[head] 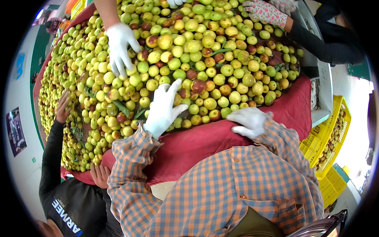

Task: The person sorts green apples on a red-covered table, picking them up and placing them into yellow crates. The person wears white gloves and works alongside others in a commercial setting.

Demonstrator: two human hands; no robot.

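Note:
Green, yellow and reddish-brown jujube fruits (177,50) cover a wide table in a thick layer. My left hand (164,108), in a white knit glove, rests over the fruits near the table's front edge, fingers apart, with none plainly held. To its right, my right hand (248,121), also gloved in white, lies on the red quilted cloth (192,154) that hangs over the edge, its fingertips beside the nearest fruits. Its fingers are partly bent and part of the palm is hidden. Green leaves (120,108) lie among the fruits.
Co-workers' hands are around the table: a white-gloved hand (121,49) ahead, a flowered glove (266,13) at the upper right, and bare hands (62,106) at the left. Yellow plastic crates (336,133) with fruits stand at the right, beyond a pale metal frame (324,77).

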